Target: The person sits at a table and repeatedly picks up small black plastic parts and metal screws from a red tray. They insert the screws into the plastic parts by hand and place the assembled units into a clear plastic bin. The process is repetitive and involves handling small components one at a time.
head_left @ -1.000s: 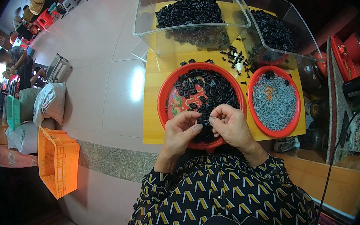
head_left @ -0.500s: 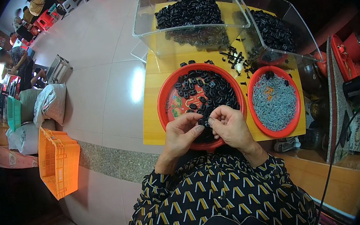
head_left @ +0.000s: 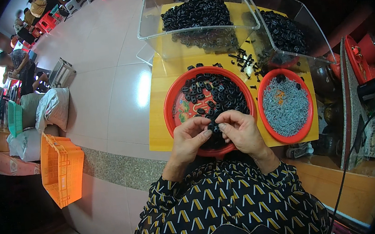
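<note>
Over the near part of a round red tray [head_left: 167, 102], my two hands come together around a small black plastic piece [head_left: 214, 127]. My left hand [head_left: 190, 137] grips it between thumb and fingertips. My right hand [head_left: 239, 129] is pinched at the piece's right side; if it also holds a screw, that is too small to make out. The tray is heaped with black oval pieces [head_left: 228, 90], each with two holes. Beside it on the right, a smaller red tray [head_left: 265, 117] holds many grey screws [head_left: 287, 107], with a few orange bits and black pieces among them.
Two clear plastic bins [head_left: 158, 45] of black parts stand on the yellow board's [head_left: 159, 133] far side. Loose black pieces [head_left: 246, 61] lie near them. An orange crate [head_left: 62, 174] and white sacks [head_left: 53, 107] are on the floor at left. A black cable [head_left: 344, 176] hangs at right.
My right hand has shifted very slightly, its fingertips closing in on the black piece. My left hand stays almost still.
</note>
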### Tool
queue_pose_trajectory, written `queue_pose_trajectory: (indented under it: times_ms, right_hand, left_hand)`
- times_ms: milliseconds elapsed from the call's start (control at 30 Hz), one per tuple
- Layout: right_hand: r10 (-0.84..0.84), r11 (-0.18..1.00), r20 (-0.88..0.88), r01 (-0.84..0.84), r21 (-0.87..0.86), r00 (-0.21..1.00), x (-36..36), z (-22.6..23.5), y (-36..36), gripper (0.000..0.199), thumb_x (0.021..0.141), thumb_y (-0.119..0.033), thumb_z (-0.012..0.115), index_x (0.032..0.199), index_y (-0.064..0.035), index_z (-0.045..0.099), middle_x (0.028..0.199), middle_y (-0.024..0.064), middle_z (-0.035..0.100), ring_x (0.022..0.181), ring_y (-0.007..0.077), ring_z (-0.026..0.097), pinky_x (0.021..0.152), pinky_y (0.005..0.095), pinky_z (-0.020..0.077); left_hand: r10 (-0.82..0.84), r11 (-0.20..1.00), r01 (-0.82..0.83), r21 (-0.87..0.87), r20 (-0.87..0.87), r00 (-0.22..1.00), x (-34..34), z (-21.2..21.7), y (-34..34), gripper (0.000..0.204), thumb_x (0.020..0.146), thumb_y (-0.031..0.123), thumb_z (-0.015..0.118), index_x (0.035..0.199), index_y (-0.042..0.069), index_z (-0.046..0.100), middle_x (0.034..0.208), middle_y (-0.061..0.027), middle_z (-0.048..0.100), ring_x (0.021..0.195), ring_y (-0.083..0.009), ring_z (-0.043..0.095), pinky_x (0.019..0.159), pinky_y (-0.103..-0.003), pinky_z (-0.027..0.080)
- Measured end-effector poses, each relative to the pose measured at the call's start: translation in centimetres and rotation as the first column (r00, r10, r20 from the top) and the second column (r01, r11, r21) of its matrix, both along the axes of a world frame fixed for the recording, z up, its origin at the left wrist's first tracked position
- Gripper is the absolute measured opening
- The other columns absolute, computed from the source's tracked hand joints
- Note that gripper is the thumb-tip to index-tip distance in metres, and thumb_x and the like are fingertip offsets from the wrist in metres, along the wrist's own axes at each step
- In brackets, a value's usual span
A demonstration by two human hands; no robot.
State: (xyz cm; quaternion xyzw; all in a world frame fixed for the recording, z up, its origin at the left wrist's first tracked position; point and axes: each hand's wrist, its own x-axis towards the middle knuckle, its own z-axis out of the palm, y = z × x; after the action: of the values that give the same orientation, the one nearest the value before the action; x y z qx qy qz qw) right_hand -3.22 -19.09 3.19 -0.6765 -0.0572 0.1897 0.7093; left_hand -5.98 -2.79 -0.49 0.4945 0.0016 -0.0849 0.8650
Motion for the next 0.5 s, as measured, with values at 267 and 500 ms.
queue_pose_trajectory:
  times_ms: [267,500]
  right_hand:
    - [-0.013,1.0,-0.051,0.013,0.009,0.999,0.2,-0.1,0.1,0.011,0.081,-0.001,0.056,0.091,0.0009,0.055,0.072,-0.0001,0.055,0.057,0.0025,0.049,0.048,0.0171,0.0414]
    - [0.013,0.999,-0.038,-0.012,0.032,0.999,0.2,-1.3,0.1,0.007,0.079,-0.001,0.057,0.085,-0.0002,0.053,0.07,-0.0016,0.054,0.056,0.0011,0.048,0.045,0.0162,0.0378]
  left_hand:
    - [-0.008,1.0,0.008,0.006,-0.038,0.999,0.0,0.4,-0.3,0.024,0.08,-0.001,0.059,0.104,-0.002,0.056,0.09,-0.0049,0.06,0.082,-0.0099,0.056,0.075,-0.023,0.046]
    - [0.022,0.999,-0.022,-0.036,-0.021,1.0,-0.1,0.0,-0.6,0.021,0.079,-0.002,0.059,0.1,-0.002,0.057,0.087,-0.0037,0.06,0.078,-0.0088,0.056,0.07,-0.021,0.046]
